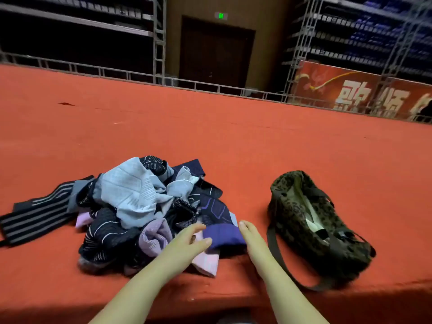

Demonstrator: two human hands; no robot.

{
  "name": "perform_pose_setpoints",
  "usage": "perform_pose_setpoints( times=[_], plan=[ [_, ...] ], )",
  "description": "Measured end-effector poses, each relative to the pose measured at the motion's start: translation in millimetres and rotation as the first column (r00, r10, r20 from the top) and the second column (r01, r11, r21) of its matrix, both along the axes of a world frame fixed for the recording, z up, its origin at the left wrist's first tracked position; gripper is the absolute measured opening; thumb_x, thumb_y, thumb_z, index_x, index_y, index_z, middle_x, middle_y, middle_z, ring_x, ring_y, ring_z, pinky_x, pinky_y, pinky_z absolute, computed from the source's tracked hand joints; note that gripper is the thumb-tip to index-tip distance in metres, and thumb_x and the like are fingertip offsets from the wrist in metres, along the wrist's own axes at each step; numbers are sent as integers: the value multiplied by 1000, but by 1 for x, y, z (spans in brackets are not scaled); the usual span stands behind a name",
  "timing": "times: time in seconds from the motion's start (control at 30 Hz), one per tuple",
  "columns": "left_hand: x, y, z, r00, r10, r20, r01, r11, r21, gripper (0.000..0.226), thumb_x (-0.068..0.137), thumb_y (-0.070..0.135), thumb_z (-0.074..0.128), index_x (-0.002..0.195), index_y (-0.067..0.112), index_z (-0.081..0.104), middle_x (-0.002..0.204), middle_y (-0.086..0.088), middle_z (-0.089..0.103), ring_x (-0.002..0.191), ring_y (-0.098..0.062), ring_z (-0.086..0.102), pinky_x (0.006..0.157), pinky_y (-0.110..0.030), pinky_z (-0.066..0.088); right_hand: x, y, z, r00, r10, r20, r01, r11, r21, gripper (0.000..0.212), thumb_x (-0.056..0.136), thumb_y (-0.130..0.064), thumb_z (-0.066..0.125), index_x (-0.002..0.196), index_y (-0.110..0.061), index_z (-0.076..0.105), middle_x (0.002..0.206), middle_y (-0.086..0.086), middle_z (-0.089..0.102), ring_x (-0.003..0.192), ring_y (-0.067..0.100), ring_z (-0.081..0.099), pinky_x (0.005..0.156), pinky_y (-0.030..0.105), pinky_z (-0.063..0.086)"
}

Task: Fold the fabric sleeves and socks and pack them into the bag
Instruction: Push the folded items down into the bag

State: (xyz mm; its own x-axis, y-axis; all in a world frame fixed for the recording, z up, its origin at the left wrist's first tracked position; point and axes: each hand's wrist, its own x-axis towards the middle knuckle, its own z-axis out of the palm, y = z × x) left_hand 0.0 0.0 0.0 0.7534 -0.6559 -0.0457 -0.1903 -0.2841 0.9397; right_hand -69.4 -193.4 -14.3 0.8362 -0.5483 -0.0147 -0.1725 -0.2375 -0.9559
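Note:
A loose pile of fabric sleeves and socks [140, 206] lies on the red carpeted surface [233, 141], in pale blue, black patterned, lilac and navy. At its near right edge sits a purple piece [222, 235], with a pink sock [207, 263] beside it. My left hand [187, 244] reaches over the pink sock with fingers and thumb spread, at the purple piece's left edge. Straight-fingered, my right hand [251, 239] lies against that piece's right edge. The leopard-print bag [313, 228] lies open to the right, with pale lining showing.
A black and grey striped sleeve [35, 218] stretches out left of the pile. The bag's dark strap [278, 253] trails toward the platform's near edge. Metal truss railing [161, 43], a red banner [350, 90] and a dark door stand at the back.

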Motion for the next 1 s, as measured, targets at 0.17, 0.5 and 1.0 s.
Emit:
perform_pose_setpoints(
  times=[0.17,0.5,1.0],
  plan=[
    [10,-37,1,986,164,-24,-165,984,-59,46,90,32,60,132,19,47,128,4,49,111,-8,45,100,-24,34,-6,13,5,978,189,-90,-183,981,64,45,90,-63,41,86,-22,59,79,-3,62,67,12,54,59,25,43],
    [29,-21,-14,994,-105,6,105,995,4,16,62,39,67,78,41,67,72,16,62,68,1,55,61,-19,47,9,-16,16,989,72,127,-46,979,-198,21,98,-31,43,100,-27,63,102,-13,59,101,4,53,92,20,36],
    [24,13,21,914,-403,41,401,885,-238,12,65,23,63,67,33,68,70,14,57,70,-3,49,69,-19,38,37,14,55,844,536,-3,-524,823,-219,69,68,-72,47,123,-31,49,126,-26,46,119,-20,37,100,4,25]
  ],
)
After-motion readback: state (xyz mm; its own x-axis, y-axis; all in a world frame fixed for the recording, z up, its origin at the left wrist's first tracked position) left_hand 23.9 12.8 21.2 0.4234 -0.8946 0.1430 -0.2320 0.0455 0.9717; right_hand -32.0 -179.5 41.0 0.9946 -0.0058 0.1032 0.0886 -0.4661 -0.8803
